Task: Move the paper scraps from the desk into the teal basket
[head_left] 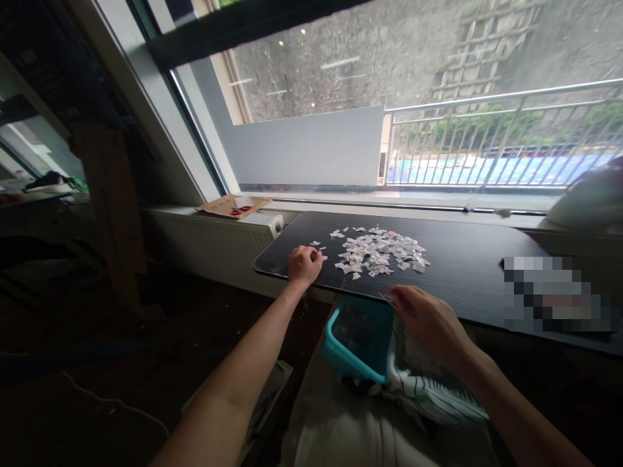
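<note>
A loose heap of torn white paper scraps (382, 251) lies on a black tabletop (467, 259), with a few pieces scattered to its left. My left hand (304, 264) rests at the table's left front edge, fingers curled together beside some stray scraps; whatever they may hold is hidden. At the front edge, my right hand (428, 318) has thumb and forefinger pinched, and a small, thin, pinkish see-through scrap (386, 294) shows at the fingertips. Below the edge, between my arms, a turquoise bin (357, 363) stands open, its dark contents hard to make out.
Red-handled scissors (241, 211) lie on brown cardboard (214, 206) over a white radiator (219, 243). A blurred-out object (555, 295) is on the table's right. Striped cloth (433, 389) hangs beside the bin. A window and sill run behind the table.
</note>
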### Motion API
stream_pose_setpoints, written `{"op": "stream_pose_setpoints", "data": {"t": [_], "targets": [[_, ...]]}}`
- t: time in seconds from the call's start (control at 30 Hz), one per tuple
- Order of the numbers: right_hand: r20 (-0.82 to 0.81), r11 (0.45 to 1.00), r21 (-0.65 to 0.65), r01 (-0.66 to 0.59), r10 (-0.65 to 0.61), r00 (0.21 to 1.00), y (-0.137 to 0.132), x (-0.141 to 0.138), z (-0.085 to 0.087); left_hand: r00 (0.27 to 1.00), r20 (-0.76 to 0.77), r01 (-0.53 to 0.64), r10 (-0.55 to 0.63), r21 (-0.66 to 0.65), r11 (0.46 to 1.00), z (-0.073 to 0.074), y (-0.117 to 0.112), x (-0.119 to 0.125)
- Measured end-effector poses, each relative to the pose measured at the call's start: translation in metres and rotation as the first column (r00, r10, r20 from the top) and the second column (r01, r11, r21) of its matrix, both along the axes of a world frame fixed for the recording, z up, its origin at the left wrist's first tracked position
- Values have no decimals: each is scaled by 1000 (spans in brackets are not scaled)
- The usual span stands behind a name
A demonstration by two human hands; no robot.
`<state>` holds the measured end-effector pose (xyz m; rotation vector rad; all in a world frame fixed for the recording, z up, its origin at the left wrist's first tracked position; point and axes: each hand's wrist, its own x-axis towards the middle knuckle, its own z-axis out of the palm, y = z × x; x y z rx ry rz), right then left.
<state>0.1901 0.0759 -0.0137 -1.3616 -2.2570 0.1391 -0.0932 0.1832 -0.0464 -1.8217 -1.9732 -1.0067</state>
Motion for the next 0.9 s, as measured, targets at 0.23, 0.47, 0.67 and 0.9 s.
{"op": "stream_pose_setpoints", "data": {"t": [0.23, 0.47, 0.67, 0.9], "targets": [[87, 998, 29, -55, 52, 995, 45, -24, 16, 1000, -2, -8, 8, -13, 1000, 0, -1, 1], [201, 993, -15, -114, 115, 973, 61, -34, 21, 1000, -5, -5, 4, -14, 1000, 0, -2, 1], [295, 998, -14, -62, 63, 953, 57, 4, 27, 1000, -6, -8, 8, -15, 1000, -1, -1, 1], [189, 997, -31, -73, 78, 979, 59, 0, 28, 1000, -23, -2, 2, 1, 1000, -1, 1, -1]]}}
